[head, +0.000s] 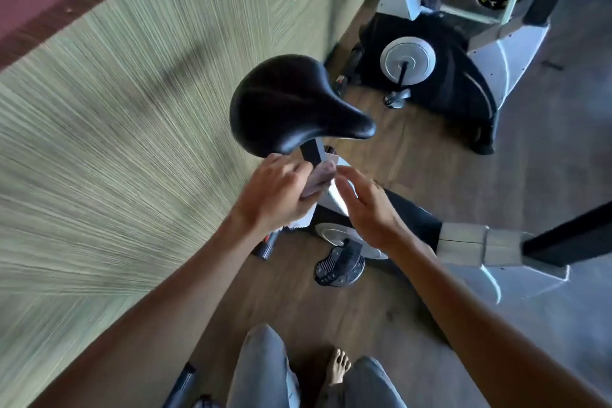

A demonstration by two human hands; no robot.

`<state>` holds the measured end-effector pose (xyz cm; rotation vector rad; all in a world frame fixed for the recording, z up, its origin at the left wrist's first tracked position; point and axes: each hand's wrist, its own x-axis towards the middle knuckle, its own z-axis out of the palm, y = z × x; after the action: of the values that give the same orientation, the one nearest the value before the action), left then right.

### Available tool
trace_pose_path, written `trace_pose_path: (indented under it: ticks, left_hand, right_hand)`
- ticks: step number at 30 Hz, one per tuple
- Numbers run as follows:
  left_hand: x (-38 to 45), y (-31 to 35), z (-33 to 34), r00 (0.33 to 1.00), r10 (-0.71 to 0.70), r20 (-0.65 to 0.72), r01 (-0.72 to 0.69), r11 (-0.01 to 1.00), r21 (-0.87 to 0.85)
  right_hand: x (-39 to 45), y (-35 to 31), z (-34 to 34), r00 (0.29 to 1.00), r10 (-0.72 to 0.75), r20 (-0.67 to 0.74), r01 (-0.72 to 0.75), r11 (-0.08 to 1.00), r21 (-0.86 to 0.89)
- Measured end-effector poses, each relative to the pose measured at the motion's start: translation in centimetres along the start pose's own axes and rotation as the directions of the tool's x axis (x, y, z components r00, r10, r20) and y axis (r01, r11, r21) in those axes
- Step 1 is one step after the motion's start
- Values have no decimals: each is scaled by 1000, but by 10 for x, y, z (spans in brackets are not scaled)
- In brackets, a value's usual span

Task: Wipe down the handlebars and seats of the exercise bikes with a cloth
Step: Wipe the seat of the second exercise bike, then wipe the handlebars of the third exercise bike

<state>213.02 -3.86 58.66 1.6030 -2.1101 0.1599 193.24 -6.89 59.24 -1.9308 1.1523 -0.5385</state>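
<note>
Two hands meet just below the black seat (pixel 291 103) of the nearer exercise bike (pixel 334 199). The left hand (pixel 275 195) has its fingers curled round a bunched cloth (pixel 319 177), holding it against the seat post (pixel 311 151) right under the saddle. The right hand (pixel 366 205) hovers just beside it, fingers straight and relaxed, gripping nothing. Another bike (pixel 440 76) stands further along the wooden floor (pixel 390 318).

Left hand (pixel 276 190) extended forward on a bare forearm, fingers curled round a cloth (pixel 318 177), knuckles up; right hand (pixel 367 205) just beside it, palm toward the left, fingers straight and relaxed, holding nothing.
</note>
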Motion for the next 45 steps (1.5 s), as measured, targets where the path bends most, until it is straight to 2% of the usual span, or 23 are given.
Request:
trace_pose_path:
  ticks: [3,6,9,12,14,16,20,23,25,26,27,28,29,30,32,34,38,40,42,44,45]
  left_hand:
    - [9,8,-20,993,116,-4,-116,992,-41]
    - [31,8,-35,970,244,10,-242,967,-74]
    - [59,8,-44,916,400,7,-396,909,-133]
    - [81,20,-53,851,523,-39,-520,830,-203]
    - [89,32,-60,793,607,-59,-600,759,-254]
    - [95,46,-66,728,684,-46,-661,682,-312]
    - [93,89,-75,623,779,-72,-673,488,-556]
    - [84,126,-90,591,800,-101,-555,313,-770]
    - [78,153,-98,601,793,-100,-470,249,-847]
    - [74,168,-101,620,783,-49,-369,236,-899]
    - [71,186,-105,623,781,49,-212,228,-950]
    - [67,205,-112,587,794,160,-21,213,-977]
    - [62,224,-119,506,826,249,149,200,-968]
    - [54,245,-126,411,868,278,269,176,-947]
    - [33,283,-147,275,927,256,423,123,-898]
    - [11,315,-170,200,946,257,558,106,-823]
    - [-18,364,-207,45,974,220,688,130,-714]
    - [-27,382,-222,52,981,185,693,98,-715]
    - [-33,395,-232,99,982,158,683,48,-729]
    - [-34,405,-238,134,982,134,654,13,-756]
    - [-32,410,-238,132,986,105,649,-6,-761]
  right_hand:
    - [-32,-18,-8,990,132,-49,-122,978,170]
    - [-41,-37,-15,966,242,-87,-212,941,263]
    - [-45,-63,-19,932,328,-152,-251,891,379]
    - [-52,-94,-21,868,448,-215,-276,794,541]
    - [-60,-113,-18,797,534,-282,-206,679,705]
    - [-70,-130,-18,709,589,-388,-42,584,811]
    - [-108,-150,-18,475,646,-598,136,618,775]
    - [-154,-161,-20,315,636,-705,169,693,701]
    - [-191,-173,-23,201,603,-772,166,756,634]
    - [-211,-181,-23,142,589,-795,175,776,606]
    - [-232,-189,-24,89,571,-816,175,797,577]
    - [-252,-199,-24,43,550,-834,174,818,549]
    - [-272,-208,-23,0,532,-847,164,835,525]
    - [-290,-219,-22,-41,516,-856,150,850,505]
    - [-325,-240,-19,-126,489,-863,94,872,480]
    - [-357,-263,-16,-213,445,-870,3,890,455]
    - [-409,-301,-8,-400,336,-853,-298,832,468]
    - [-423,-312,-1,-493,243,-835,-411,781,470]
    - [-426,-318,9,-560,159,-813,-515,702,491]
    - [-420,-318,19,-578,158,-800,-579,612,539]
    - [-416,-316,19,-583,187,-791,-569,601,561]
